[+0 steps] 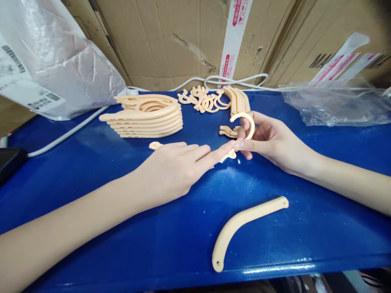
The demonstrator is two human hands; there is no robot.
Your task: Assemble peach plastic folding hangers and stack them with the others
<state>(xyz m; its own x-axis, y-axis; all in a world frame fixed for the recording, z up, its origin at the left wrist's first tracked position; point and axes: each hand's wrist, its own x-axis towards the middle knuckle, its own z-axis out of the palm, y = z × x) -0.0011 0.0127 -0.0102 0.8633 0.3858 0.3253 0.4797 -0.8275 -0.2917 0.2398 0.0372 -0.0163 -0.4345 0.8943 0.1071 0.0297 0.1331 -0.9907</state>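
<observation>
My right hand [269,140] pinches a cream plastic hanger hook [252,124] between thumb and fingers, its curve pointing up. My left hand [186,165] lies over a cream hanger arm, gripping it from above. One end of that hanger arm [155,145] shows past the knuckles; most of it is hidden under the hand. The left index finger stretches out to the base of the hook, where another cream end [231,154] shows below. Nearer to me, a separate curved hanger arm [241,221] rests on the blue table [171,240], with a hole at each end.
A stack of folded cream hangers [143,120] stands at the back left. Behind are loose hooks [203,99] and nested curved arms [238,99]. More small pieces [227,131] lie beside my right hand. Cardboard boxes [171,44], a white cable [70,130] and plastic wrap [339,106] border the table.
</observation>
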